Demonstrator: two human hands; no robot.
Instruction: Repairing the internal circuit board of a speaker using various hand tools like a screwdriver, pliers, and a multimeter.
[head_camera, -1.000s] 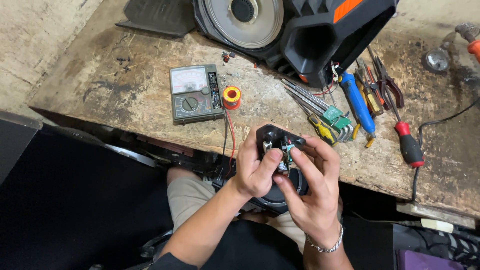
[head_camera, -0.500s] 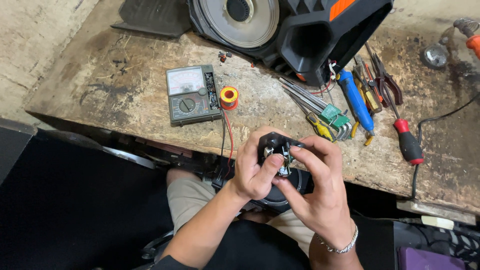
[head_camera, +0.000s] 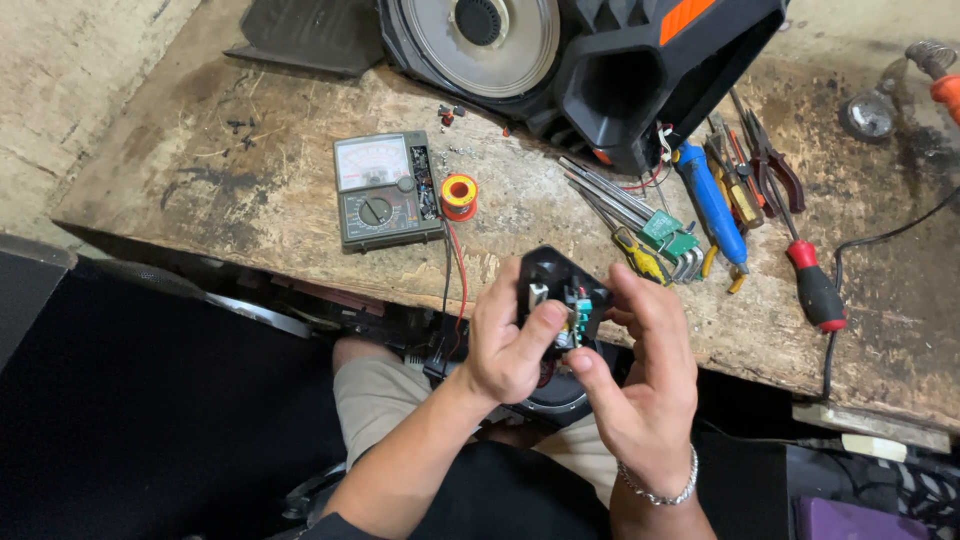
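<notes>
Left hand (head_camera: 510, 345) and right hand (head_camera: 645, 375) both in a closed grip on a small black module (head_camera: 560, 295) with an exposed green circuit board, held just above the worktop (head_camera: 250, 200) edge, its lower half hidden by fingers, perhaps a connector inside, analog multimeter (head_camera: 385, 190) and solder spool (head_camera: 459, 195) beyond, speaker housing (head_camera: 600, 60) cut off at top.

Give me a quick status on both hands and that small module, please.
Left hand and right hand both gripping the black module with exposed circuit board. Held above workbench edge. Nothing blocking.
</notes>
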